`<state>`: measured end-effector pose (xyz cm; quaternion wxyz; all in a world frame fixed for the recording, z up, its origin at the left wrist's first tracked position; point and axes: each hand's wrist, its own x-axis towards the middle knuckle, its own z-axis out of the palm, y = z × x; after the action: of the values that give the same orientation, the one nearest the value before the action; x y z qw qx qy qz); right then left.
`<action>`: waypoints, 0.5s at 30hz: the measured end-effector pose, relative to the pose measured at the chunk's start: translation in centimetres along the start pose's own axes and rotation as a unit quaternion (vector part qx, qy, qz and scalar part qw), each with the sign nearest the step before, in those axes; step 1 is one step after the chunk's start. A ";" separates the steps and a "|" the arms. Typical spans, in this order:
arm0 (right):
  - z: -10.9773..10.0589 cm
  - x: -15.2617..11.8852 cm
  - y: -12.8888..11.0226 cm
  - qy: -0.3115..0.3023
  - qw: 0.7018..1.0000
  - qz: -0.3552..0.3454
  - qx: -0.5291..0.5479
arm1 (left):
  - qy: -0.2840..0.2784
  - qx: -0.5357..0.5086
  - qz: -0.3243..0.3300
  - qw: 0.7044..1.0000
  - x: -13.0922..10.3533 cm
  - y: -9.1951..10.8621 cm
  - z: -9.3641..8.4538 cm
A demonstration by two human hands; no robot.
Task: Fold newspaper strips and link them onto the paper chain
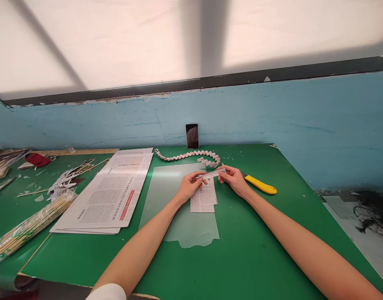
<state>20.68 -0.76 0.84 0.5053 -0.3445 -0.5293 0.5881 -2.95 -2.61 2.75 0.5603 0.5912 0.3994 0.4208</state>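
Between my two hands a narrow folded newspaper strip (pixel 212 174) is stretched, tilted slightly up to the right. My left hand (pixel 191 184) pinches its left end, and my right hand (pixel 232 178) grips the other end. Below them a cut piece of newspaper (pixel 202 202) lies partly over a translucent sheet (pixel 166 200). Behind the hands curves a zigzag chain of folded paper (pixel 185 156). A yellow-handled utility knife (pixel 260 184) rests just right of my right hand, its front end partly hidden by that hand.
A stack of newspapers (pixel 107 196) lies on the green table (pixel 241 258) at left. Beyond it are a plastic-wrapped bundle of sticks (pixel 32 225), paper scraps (pixel 63 181) and a red object (pixel 37 159). A phone (pixel 192 136) leans against the blue wall (pixel 132 121). The table's right edge slopes away.
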 end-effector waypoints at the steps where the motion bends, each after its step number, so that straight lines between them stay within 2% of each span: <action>1: 0.0 0.0 0.0 0.003 1.000 -0.003 -0.005 | -0.001 0.005 -0.001 1.000 0.0 0.1 0.0; 7: 0.1 0.1 0.1 0.023 0.999 -0.016 -0.022 | 0.015 0.035 -0.010 0.999 0.0 0.2 0.2; 15: 0.4 0.2 -0.2 0.055 0.998 0.001 -0.003 | 0.055 0.000 -0.019 0.998 0.2 -0.4 0.3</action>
<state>20.27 -0.70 1.14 0.5322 -0.3785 -0.5021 0.5669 -2.58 -2.54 2.37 0.5450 0.5594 0.4410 0.4422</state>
